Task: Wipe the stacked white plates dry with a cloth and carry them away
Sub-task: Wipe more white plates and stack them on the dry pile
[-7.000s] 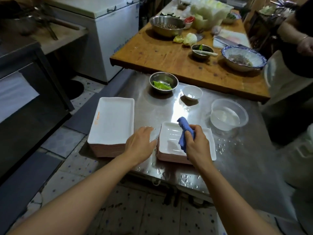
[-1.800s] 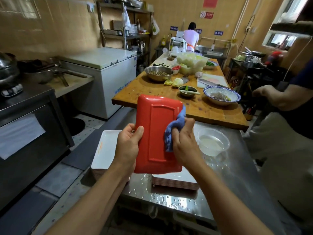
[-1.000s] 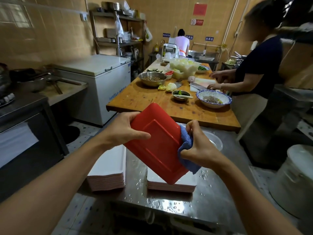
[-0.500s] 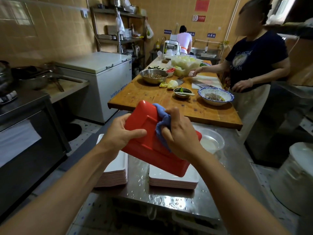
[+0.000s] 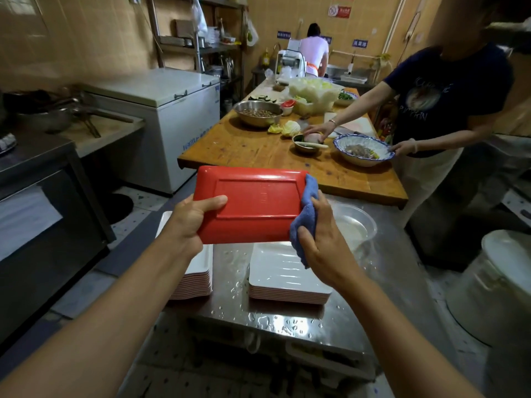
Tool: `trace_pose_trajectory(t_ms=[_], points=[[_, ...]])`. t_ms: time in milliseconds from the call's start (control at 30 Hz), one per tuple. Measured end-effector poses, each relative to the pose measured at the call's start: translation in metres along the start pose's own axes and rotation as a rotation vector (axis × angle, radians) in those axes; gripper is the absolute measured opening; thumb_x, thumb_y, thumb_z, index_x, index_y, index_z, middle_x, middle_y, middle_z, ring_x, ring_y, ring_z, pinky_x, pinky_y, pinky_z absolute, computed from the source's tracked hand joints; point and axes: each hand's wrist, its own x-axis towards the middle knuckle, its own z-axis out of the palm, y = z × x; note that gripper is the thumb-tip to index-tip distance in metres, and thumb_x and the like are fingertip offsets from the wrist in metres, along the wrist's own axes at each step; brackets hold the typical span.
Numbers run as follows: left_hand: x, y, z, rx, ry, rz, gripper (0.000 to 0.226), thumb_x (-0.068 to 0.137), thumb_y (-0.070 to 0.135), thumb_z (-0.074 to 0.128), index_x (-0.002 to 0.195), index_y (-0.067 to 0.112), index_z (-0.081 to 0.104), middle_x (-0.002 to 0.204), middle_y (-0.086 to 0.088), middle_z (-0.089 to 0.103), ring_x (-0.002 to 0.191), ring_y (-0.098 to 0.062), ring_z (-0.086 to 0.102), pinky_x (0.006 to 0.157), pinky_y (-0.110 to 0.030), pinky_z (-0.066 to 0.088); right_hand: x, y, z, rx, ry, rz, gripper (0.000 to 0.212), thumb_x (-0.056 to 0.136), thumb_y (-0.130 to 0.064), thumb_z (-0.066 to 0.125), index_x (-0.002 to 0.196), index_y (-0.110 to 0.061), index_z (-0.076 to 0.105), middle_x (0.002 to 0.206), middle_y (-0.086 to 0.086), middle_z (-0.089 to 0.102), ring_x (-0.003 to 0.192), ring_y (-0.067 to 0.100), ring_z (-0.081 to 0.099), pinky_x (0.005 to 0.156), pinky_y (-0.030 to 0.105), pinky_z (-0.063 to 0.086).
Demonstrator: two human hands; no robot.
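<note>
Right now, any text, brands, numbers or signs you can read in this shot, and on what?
Nothing reads cleanly.
Chest freezer: blue brand lettering on its front, too blurred.
T-shirt: pale print, illegible.
Red wall sign: too small.
Blue wall labels: too small.
Red plate: faint moulded mark, unreadable.

A white chest freezer stands far left; a wooden worktop carries a steel bowl and a blue-rimmed bowl; a clear plastic bowl sits near right.
</note>
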Motion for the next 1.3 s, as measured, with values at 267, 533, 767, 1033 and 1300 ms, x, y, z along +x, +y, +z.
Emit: trace_pose_trajectory(t_ms=[267, 533, 767, 1033, 1300], points=[[-0.005, -0.014, 0.021, -0.105, 0.055, -0.246, 0.006, 0.084, 0.012, 0.064, 0.089, 0.012, 0.061, 0.058, -0.007, 0.068, 0.050, -0.021, 0.066, 0.049, -0.037, 0.054, -0.015, -0.001, 0.012, -0.229, 0.121, -0.136, 0.054, 0.082, -0.013, 0.053, 0.133, 0.001, 0.043, 0.151, 0.012, 0.026, 0.142, 0.029, 0.022, 0.114, 0.048, 0.023], [-0.013, -0.029, 0.025, -0.217, 0.049, -0.242, 0.031, 0.092, 0.034, 0.055, 0.098, 0.004, 0.062, 0.078, -0.015, 0.072, 0.067, -0.024, 0.070, 0.068, -0.041, 0.053, -0.017, -0.040, 0.071, -0.237, -0.037, -0.153, 0.060, 0.087, -0.029, 0.046, 0.142, -0.005, 0.036, 0.156, 0.013, 0.019, 0.146, 0.025, 0.009, 0.119, 0.043, 0.005], [-0.024, -0.042, 0.006, -0.121, 0.095, -0.144, 0.027, 0.093, 0.033, 0.055, 0.088, 0.008, 0.063, 0.081, -0.012, 0.066, 0.065, -0.018, 0.064, 0.062, -0.027, 0.051, 0.016, -0.056, 0.086, -0.222, -0.133, -0.105, 0.059, 0.093, -0.035, 0.040, 0.146, -0.012, 0.030, 0.158, 0.006, 0.017, 0.146, 0.018, 0.012, 0.119, 0.036, 0.007], [-0.029, -0.030, -0.029, -0.152, 0.115, -0.123, 0.022, 0.091, 0.025, 0.058, 0.103, 0.007, 0.060, 0.089, -0.015, 0.068, 0.074, -0.027, 0.067, 0.068, -0.043, 0.055, 0.039, -0.017, 0.071, -0.134, -0.108, 0.051, 0.048, 0.097, -0.018, 0.045, 0.142, -0.009, 0.035, 0.149, 0.010, 0.035, 0.138, 0.023, 0.031, 0.114, 0.035, 0.021], [-0.030, -0.028, -0.063, -0.169, 0.115, -0.130, 0.016, 0.090, 0.023, 0.059, 0.095, 0.008, 0.063, 0.092, -0.015, 0.071, 0.080, -0.028, 0.068, 0.072, -0.044, 0.056, 0.036, -0.001, 0.087, -0.005, -0.032, 0.253, 0.009, 0.097, -0.016, 0.040, 0.103, -0.015, 0.047, 0.104, 0.014, 0.058, 0.090, 0.024, 0.052, 0.073, 0.028, 0.033]])
